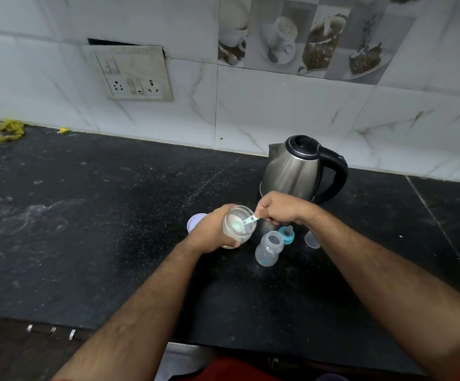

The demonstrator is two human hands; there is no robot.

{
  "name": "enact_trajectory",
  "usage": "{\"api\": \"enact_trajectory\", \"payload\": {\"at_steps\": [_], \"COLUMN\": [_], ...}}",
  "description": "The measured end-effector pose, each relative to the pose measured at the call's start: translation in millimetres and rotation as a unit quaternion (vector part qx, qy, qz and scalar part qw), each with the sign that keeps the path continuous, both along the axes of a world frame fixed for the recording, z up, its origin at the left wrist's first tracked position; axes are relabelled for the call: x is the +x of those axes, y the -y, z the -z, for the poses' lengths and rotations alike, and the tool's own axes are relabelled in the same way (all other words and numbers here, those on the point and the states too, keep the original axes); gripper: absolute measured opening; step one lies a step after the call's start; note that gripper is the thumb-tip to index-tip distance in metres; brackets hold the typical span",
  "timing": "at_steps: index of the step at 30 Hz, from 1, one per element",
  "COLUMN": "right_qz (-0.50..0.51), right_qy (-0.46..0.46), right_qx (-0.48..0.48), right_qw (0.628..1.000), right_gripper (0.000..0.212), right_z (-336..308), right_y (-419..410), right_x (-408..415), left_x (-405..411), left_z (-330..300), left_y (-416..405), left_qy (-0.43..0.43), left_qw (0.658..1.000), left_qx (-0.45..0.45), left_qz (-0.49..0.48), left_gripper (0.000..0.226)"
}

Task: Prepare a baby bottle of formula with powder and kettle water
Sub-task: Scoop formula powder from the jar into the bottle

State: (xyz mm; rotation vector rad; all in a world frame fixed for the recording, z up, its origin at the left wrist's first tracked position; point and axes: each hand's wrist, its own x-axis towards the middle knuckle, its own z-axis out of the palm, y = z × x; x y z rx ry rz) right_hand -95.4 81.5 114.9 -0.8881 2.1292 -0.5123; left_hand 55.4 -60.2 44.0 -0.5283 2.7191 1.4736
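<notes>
My left hand (209, 232) grips a clear jar of pale powder (239, 226), tilted toward me just above the black counter. My right hand (275, 209) pinches the handle of a small clear scoop (248, 221) whose bowl reaches into the jar's mouth. An open, empty baby bottle (268, 248) stands right of the jar. Its teal nipple ring (286, 234) lies behind it, and a clear cap (312, 239) sits farther right, partly hidden by my right forearm. The steel kettle (296, 171) with a black handle stands behind my hands.
The jar's white lid (194, 220) lies on the counter (99, 229) left of my left hand. A wall socket plate (132, 74) hangs on the tiled wall at the back left. Yellow scraps (10, 130) lie in the far left corner. The counter's front edge runs near my body.
</notes>
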Motion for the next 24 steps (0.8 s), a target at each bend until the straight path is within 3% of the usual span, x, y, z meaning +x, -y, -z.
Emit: {"api": "enact_trajectory", "payload": {"at_steps": [7, 17, 24], "right_qz": [0.151, 0.182, 0.222], "right_qy": [0.094, 0.091, 0.092], "right_qx": [0.003, 0.006, -0.077], "right_qw": [0.984, 0.979, 0.968], "right_gripper": [0.034, 0.028, 0.03], "right_z": [9, 15, 11], "right_y": [-12, -14, -21], "right_x": [-4, 3, 6], "left_x": [7, 5, 5], "left_z": [5, 11, 19], "left_y": [-11, -18, -20], "left_qy": [-0.039, -0.062, -0.092], "left_qw": [0.998, 0.994, 0.985], "left_qx": [0.039, 0.056, 0.093], "left_qz": [-0.041, -0.071, -0.116], "left_gripper": [0.082, 0.08, 0.078]}}
